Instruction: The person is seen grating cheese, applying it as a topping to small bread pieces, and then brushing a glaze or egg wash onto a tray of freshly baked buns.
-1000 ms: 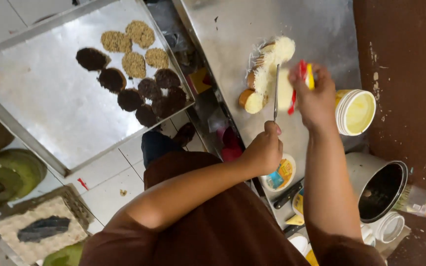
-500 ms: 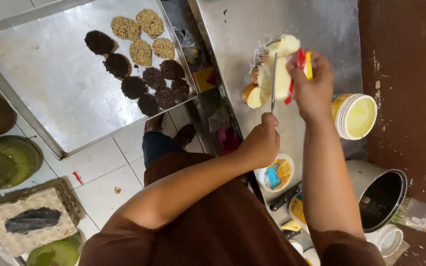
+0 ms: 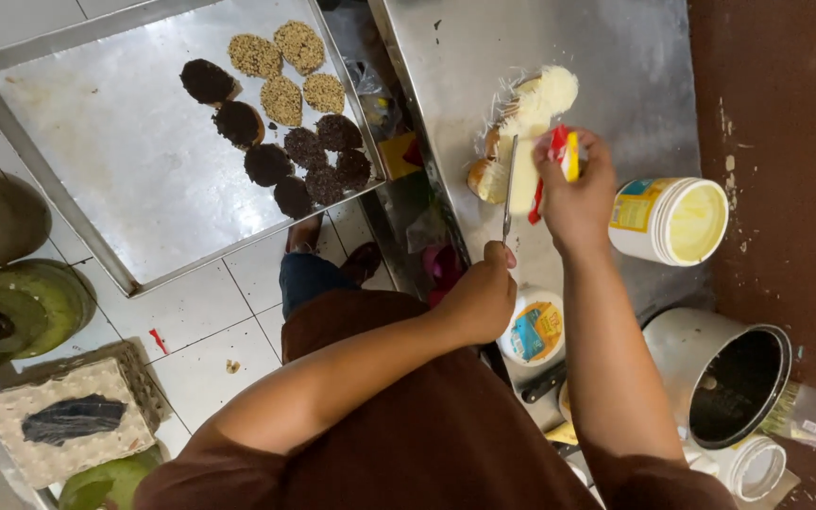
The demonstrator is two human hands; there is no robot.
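Observation:
My left hand (image 3: 480,297) grips the handle of a thin knife (image 3: 509,187), whose blade points away from me toward a pile of buns (image 3: 524,121) on the steel counter (image 3: 635,66). The buns lie in clear plastic and are topped with pale shreds. My right hand (image 3: 580,196) hovers just right of the buns, closed on a small red and yellow packet (image 3: 562,154). The knife tip is close to the packet and the nearest bun (image 3: 484,178).
An open tub of yellow spread (image 3: 671,221) stands right of my right hand, and its labelled lid (image 3: 534,327) lies by my left wrist. A metal pot (image 3: 731,380) sits nearer me. A large steel tray (image 3: 125,161) at the left holds several dark and nut-topped rounds (image 3: 287,142).
My left hand has lifted the knife from near the labelled lid up toward the buns. My right hand still holds the packet beside them.

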